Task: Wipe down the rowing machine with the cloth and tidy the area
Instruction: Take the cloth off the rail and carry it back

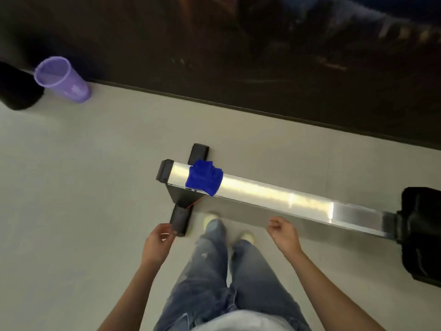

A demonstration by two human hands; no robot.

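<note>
Cloth [204, 179] over rail [274, 192], cup [62, 78] perhaps upright

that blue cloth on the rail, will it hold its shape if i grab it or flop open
The blue cloth sags over the near edge of the silver rail, so it is probably floppy. It sits bunched in loose folds, so lifting one corner would likely let it fall open. On that smooth, shiny rail, a push would probably slide it easily.

Soft, even light falls on the pale floor [95, 163], a strong glare runs along the metal rail [274, 194] just beyond the left hand [158, 237] and the right hand [282, 231], while the dark wall [238, 56] far beyond them is smeared by motion blur and straight lines bend near the edges.
</note>
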